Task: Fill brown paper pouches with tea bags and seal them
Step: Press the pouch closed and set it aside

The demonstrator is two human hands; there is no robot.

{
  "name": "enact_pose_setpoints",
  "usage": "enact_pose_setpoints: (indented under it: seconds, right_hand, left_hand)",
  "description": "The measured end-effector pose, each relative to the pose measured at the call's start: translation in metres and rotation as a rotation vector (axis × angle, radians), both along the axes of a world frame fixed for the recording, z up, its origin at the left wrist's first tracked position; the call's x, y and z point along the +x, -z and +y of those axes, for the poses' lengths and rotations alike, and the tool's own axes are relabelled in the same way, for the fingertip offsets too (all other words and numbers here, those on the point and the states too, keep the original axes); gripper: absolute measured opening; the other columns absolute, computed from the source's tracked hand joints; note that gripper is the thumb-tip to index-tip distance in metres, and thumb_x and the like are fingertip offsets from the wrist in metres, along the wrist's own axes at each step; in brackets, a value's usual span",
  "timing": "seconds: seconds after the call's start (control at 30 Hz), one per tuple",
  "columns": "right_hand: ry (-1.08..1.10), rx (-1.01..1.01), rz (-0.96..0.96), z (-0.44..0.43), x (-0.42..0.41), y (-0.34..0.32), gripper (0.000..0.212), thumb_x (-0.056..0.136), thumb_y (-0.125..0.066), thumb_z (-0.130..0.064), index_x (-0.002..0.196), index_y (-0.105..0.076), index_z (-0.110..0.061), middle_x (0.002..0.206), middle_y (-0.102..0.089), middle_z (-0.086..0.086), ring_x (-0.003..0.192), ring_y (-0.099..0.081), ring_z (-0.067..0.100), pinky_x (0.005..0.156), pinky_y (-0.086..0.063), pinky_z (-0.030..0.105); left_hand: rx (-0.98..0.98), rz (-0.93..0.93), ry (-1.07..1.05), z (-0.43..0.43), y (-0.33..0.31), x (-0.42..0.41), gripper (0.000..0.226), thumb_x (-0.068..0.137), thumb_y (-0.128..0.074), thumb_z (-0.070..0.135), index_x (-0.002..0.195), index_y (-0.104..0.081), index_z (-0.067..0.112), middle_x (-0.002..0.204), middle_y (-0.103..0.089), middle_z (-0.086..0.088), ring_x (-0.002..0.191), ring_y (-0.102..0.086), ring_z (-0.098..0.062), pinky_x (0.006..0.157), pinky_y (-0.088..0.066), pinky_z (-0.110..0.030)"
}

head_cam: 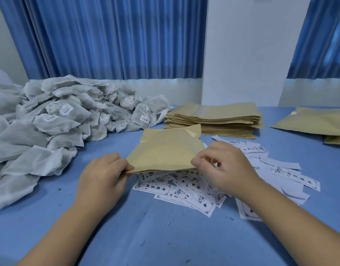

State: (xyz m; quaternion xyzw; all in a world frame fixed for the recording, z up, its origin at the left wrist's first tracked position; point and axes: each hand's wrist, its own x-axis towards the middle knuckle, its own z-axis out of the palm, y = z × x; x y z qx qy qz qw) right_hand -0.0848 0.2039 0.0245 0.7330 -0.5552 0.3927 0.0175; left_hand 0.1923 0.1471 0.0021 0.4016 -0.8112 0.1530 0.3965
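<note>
A brown paper pouch (166, 148) is held just above the blue table, its near edge toward me and its far corner curled up. My left hand (103, 176) pinches the pouch's near left corner. My right hand (224, 168) pinches its near right corner with thumb and fingers. A large heap of white tea bags (56, 120) with small labels lies to the left. A stack of flat brown pouches (215, 120) sits behind the held pouch.
Several white printed labels (186, 189) are scattered on the blue tablecloth (146, 237) under and right of my hands. More brown pouches (315, 121) lie at the far right. Blue curtains and a white wall stand behind the table.
</note>
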Motion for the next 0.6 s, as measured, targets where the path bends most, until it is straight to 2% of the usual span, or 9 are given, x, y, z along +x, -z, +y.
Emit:
enact_pose_setpoints:
  seconds: [0.1,0.17,0.23,0.3,0.37,0.43,0.47,0.53,0.6]
  right_hand:
    - [0.163,0.107,-0.308,-0.002,-0.002,-0.003,0.062,0.084,-0.029,-0.076,0.082,-0.067,-0.028,0.073,-0.059,-0.006,0.072,-0.055,0.014,0.065,-0.043,0.031]
    - [0.245,0.272,-0.408,-0.004,-0.006,-0.002,0.05,0.084,-0.034,-0.074,0.1,-0.063,-0.037,0.073,-0.061,-0.011,0.064,-0.058,0.006,0.057,-0.042,0.027]
    - [0.189,0.528,-0.52,-0.002,-0.003,0.001,0.052,0.086,-0.051,-0.062,0.131,-0.046,-0.036,0.082,-0.066,-0.004,0.059,-0.064,0.008,0.051,-0.049,0.022]
    - [0.046,0.655,-0.702,0.0,0.003,0.001,0.068,0.085,-0.066,-0.043,0.142,-0.03,-0.041,0.093,-0.067,0.003,0.06,-0.069,0.024,0.059,-0.059,0.034]
    - [-0.042,0.616,-0.795,0.002,0.009,0.001,0.075,0.082,-0.073,-0.024,0.142,-0.03,-0.04,0.103,-0.064,0.001,0.07,-0.072,0.027,0.068,-0.06,0.04]
    - [-0.007,0.523,-0.718,0.003,0.014,0.0,0.073,0.081,-0.074,-0.022,0.141,-0.035,-0.037,0.109,-0.062,-0.005,0.081,-0.071,0.014,0.067,-0.056,0.024]
    - [0.018,0.475,-0.674,0.003,0.015,0.0,0.069,0.081,-0.073,-0.025,0.139,-0.038,-0.039,0.115,-0.061,-0.005,0.091,-0.068,0.011,0.07,-0.054,0.022]
    - [0.036,0.395,-0.648,0.008,0.016,0.0,0.058,0.081,-0.072,-0.028,0.129,-0.045,-0.048,0.126,-0.055,-0.006,0.107,-0.061,0.015,0.083,-0.054,0.032]
    - [0.021,0.303,-0.634,0.02,0.012,-0.002,0.048,0.082,-0.071,-0.027,0.114,-0.051,-0.056,0.12,-0.056,-0.015,0.097,-0.064,0.018,0.082,-0.055,0.039]
  left_hand:
    - [0.106,0.111,0.039,0.002,0.003,-0.008,0.012,0.075,-0.074,0.0,0.072,-0.068,0.01,0.072,-0.056,0.0,0.069,-0.057,-0.026,0.057,-0.043,-0.032]
    - [0.305,0.344,0.086,0.002,0.006,-0.011,0.017,0.075,-0.076,0.004,0.077,-0.067,0.018,0.088,-0.057,0.001,0.085,-0.057,-0.01,0.074,-0.042,-0.02]
    - [0.658,0.784,0.161,0.004,0.003,-0.014,0.016,0.078,-0.073,0.011,0.083,-0.066,0.025,0.1,-0.058,0.003,0.086,-0.059,0.001,0.078,-0.042,-0.013]
    - [0.99,1.351,0.336,0.006,-0.003,-0.014,0.009,0.083,-0.063,0.016,0.091,-0.064,0.019,0.103,-0.058,-0.001,0.075,-0.064,-0.01,0.07,-0.051,-0.026]
    - [1.118,1.695,0.433,0.006,-0.007,-0.011,0.013,0.091,-0.056,0.013,0.101,-0.055,0.007,0.114,-0.059,-0.016,0.085,-0.066,-0.026,0.076,-0.056,-0.038]
    - [1.19,1.829,0.517,0.008,-0.011,-0.011,0.022,0.092,-0.052,0.004,0.113,-0.05,-0.001,0.124,-0.059,-0.027,0.103,-0.064,-0.034,0.089,-0.055,-0.044]
    - [1.214,1.856,0.561,0.01,-0.012,-0.013,0.023,0.093,-0.049,0.0,0.116,-0.05,-0.003,0.124,-0.059,-0.027,0.101,-0.066,-0.032,0.087,-0.056,-0.042]
    - [1.23,1.861,0.621,0.015,-0.013,-0.019,0.021,0.094,-0.042,-0.003,0.11,-0.055,-0.009,0.116,-0.066,-0.023,0.09,-0.071,-0.028,0.075,-0.059,-0.041]
    - [1.221,1.871,0.658,0.021,-0.015,-0.028,0.021,0.094,-0.041,-0.003,0.105,-0.059,-0.007,0.105,-0.071,-0.021,0.085,-0.073,-0.026,0.063,-0.061,-0.037]
